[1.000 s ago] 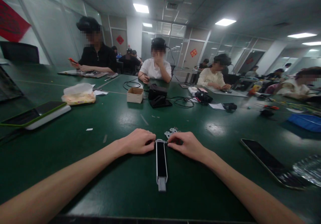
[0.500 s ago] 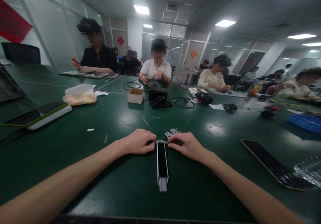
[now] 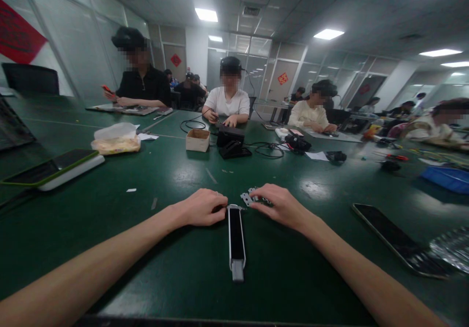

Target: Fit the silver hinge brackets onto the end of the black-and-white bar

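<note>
The left hand (image 3: 200, 207) lies curled at the top end of a slim black bar (image 3: 236, 231) with a white frame, its fingertips (image 3: 222, 208) at the bar's end; whether it grips or only rests there, I cannot tell. The right hand (image 3: 280, 207) reaches over a small perforated metal bracket (image 3: 248, 199), its fingers partly covering the piece, but the pictures do not settle whether it is pinched or just touched.

The bar lies lengthwise towards the person, near the middle of the worktop's near edge, with the bracket just beyond its top end and slightly to the right. The bracket looks thin, stiff and light, so it may skid on the glossy surface; its edges seem the surest hold. The bar looks rigid and smooth, best taken by its long sides.

The dark green worktop (image 3: 161, 180) shines under the ceiling lights. A phone (image 3: 397, 239) lies towards its right edge, and a green-edged tablet (image 3: 54, 169) sits on the left. Towards the far side stand a cardboard box (image 3: 197, 140) and a black case (image 3: 230, 136) among loose cables. 3 co-workers (image 3: 229, 92) sit across the worktop, and glass partitions line the room behind them.
</note>
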The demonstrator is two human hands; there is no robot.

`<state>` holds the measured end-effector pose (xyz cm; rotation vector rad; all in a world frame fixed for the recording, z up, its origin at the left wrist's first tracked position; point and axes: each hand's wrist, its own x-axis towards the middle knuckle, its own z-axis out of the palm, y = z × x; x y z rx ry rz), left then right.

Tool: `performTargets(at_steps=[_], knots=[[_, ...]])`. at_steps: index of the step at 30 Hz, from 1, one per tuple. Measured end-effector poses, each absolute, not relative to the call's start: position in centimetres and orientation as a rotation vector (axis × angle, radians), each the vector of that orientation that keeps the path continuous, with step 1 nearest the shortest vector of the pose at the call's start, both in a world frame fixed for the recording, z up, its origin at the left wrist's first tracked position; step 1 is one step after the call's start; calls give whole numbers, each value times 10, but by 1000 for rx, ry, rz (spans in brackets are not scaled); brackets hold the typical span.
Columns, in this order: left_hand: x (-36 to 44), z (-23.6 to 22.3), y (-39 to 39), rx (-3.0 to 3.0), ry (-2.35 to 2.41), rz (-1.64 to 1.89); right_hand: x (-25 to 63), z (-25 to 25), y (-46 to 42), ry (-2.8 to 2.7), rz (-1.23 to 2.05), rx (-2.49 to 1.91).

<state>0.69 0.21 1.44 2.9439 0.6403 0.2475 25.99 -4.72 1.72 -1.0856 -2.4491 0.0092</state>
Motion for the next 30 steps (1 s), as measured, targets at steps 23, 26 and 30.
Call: performTargets(at_steps=[23, 26, 30], knots=[[7, 14, 3, 2945, 644, 240, 281, 34, -42, -2669, -57, -1695], [7, 13, 3, 2953, 649, 240, 281, 32, -40, -2662, -21, -1695], [6, 15, 2, 2940, 655, 237, 285, 31, -39, -2640, 10, -1685]])
